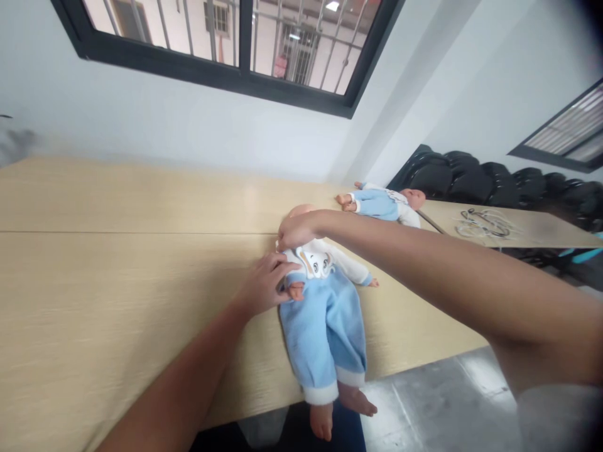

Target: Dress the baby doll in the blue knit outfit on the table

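A baby doll (325, 314) lies on its back at the table's near edge, its bare feet hanging past it. It wears light blue trousers (311, 333) with white cuffs and a white shirt (346, 260) with a cartoon face on the chest. My left hand (266, 282) is closed around the doll's arm at the blue-cuffed sleeve (296, 276). Reaching across from the right, my right hand (299, 231) is closed at the shirt's shoulder, near the neck. It covers most of the doll's head (301, 209), and its fingertips are partly hidden.
A second doll (381, 202) in similar clothes lies farther back on the wooden table (117, 282). Tangled cables (485, 223) rest on the table at the right. Black chairs (452, 176) line up behind it. A barred window (245, 50) is in the wall ahead.
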